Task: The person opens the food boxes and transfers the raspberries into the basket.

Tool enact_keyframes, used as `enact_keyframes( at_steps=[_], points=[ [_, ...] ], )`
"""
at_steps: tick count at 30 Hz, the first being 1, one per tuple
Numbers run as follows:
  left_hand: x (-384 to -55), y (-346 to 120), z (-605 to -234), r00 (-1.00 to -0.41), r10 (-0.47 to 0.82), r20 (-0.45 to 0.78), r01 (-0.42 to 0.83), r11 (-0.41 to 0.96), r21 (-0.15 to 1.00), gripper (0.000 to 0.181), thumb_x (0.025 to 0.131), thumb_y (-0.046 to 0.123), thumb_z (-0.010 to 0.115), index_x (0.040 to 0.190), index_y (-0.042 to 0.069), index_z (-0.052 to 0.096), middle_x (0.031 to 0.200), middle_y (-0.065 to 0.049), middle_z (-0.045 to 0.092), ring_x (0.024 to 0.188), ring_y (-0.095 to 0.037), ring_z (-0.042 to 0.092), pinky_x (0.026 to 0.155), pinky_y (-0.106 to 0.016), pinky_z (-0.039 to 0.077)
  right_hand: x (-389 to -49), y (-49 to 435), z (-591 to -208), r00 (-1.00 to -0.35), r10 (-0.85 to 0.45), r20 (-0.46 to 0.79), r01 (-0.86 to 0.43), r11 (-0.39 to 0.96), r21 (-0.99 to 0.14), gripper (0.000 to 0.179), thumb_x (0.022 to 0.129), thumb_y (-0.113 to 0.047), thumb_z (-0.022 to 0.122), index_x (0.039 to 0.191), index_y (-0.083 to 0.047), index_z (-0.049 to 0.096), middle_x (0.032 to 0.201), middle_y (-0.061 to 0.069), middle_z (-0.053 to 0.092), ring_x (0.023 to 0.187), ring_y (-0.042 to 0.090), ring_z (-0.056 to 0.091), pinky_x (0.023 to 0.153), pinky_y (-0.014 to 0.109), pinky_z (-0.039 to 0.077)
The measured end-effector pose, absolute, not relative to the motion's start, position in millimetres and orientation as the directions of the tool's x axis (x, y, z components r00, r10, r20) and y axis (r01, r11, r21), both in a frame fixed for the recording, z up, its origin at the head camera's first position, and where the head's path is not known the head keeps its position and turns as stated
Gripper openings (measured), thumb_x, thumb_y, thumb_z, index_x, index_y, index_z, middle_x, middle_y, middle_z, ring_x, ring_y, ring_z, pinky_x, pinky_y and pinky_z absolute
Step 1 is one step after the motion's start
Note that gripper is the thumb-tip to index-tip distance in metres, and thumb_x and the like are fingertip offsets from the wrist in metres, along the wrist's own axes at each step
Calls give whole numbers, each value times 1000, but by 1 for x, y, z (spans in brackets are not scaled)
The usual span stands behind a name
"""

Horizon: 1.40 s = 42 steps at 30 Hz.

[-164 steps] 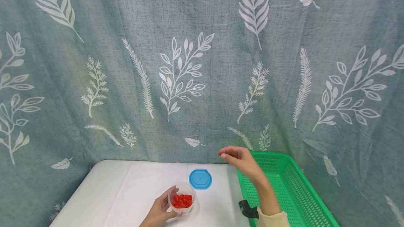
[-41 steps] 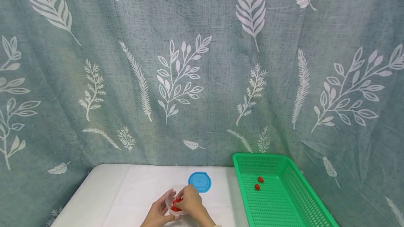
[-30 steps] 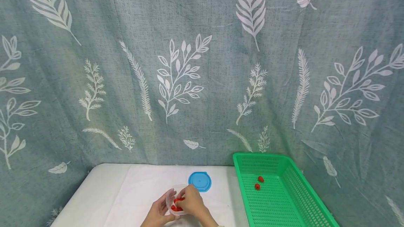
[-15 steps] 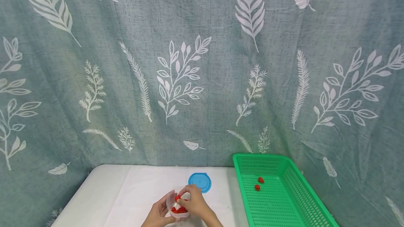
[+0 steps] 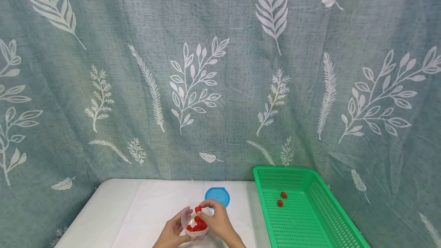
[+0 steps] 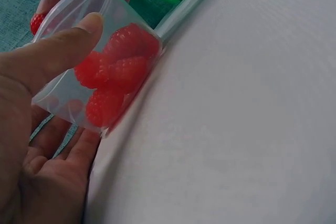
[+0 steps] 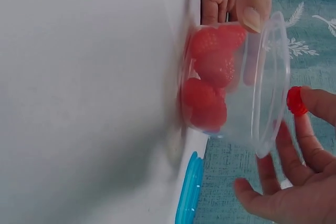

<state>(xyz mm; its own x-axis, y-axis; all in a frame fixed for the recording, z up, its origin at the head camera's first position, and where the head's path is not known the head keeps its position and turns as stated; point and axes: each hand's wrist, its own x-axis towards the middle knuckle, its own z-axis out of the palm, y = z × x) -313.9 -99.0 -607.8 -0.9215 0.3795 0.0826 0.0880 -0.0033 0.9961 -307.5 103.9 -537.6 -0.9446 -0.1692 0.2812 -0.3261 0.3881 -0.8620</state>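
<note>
My left hand [image 5: 171,230] grips a clear plastic tub [image 5: 196,235] around its side, thumb at the front and fingers behind. Several red raspberries [image 6: 123,59] lie at the bottom of the tub, seen through its wall in both wrist views. My right hand [image 5: 220,221] pinches a single raspberry [image 7: 297,101] between thumb and fingertips, just above the tub's rim. Its other fingers spread beside the rim in the right wrist view. Two raspberries [image 5: 280,203] lie apart from the tub, inside the green basket [image 5: 259,190] on the right.
A round blue lid [image 5: 218,195] lies on the white table [image 5: 138,217] just behind the tub. The perforated green basket stands at the table's right side. A grey-green leaf-patterned curtain [image 5: 220,87] hangs behind the table.
Two raspberries have come into the basket since the earliest frame. In the last second the right hand has risen from inside the tub to its rim with one raspberry. The left hand keeps its hold.
</note>
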Motion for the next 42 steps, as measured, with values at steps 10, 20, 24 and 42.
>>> enact_keyframes(
  at_steps=[10, 20, 24, 42],
  points=[
    [-316, -98, -610, -926, 369, 81, 90, 6, 996, 95, 84, 17, 85, 157, -4, 28, 155, -28, 42, 146, -47, 35, 106, -22, 50, -300, 114, -524, -936, -181, 303, -346, 303, -888, 23, 85, -10, 78, 107, -5, 73, 98, 3, 76, 94, 26, 66, 87, 46, 55],
    [-314, -95, -606, -932, 359, 53, 61, 13, 998, 94, 84, 16, 83, 158, -2, 28, 157, -27, 39, 147, -47, 34, 112, -31, 46, -276, 124, -499, -927, -322, 195, -271, 212, -939, 23, 95, -13, 70, 117, -5, 73, 111, 8, 73, 94, 13, 64, 90, 28, 59],
    [-314, -95, -605, -933, 356, 49, 58, 15, 998, 95, 84, 16, 84, 158, -2, 28, 156, -27, 40, 147, -47, 34, 111, -31, 47, -267, 130, -490, -920, -345, 189, -267, 194, -944, 25, 98, -14, 67, 121, -5, 72, 115, 9, 73, 99, 15, 65, 93, 27, 59],
    [-313, -97, -605, -931, 360, 59, 56, -19, 998, 96, 79, 9, 86, 157, 0, 31, 156, -25, 42, 148, -45, 32, 111, -23, 44, -237, 179, -440, -911, -201, 359, -394, 175, -902, 28, 87, -10, 79, 112, -1, 71, 105, 13, 73, 95, 12, 68, 91, 24, 60]
  ],
)
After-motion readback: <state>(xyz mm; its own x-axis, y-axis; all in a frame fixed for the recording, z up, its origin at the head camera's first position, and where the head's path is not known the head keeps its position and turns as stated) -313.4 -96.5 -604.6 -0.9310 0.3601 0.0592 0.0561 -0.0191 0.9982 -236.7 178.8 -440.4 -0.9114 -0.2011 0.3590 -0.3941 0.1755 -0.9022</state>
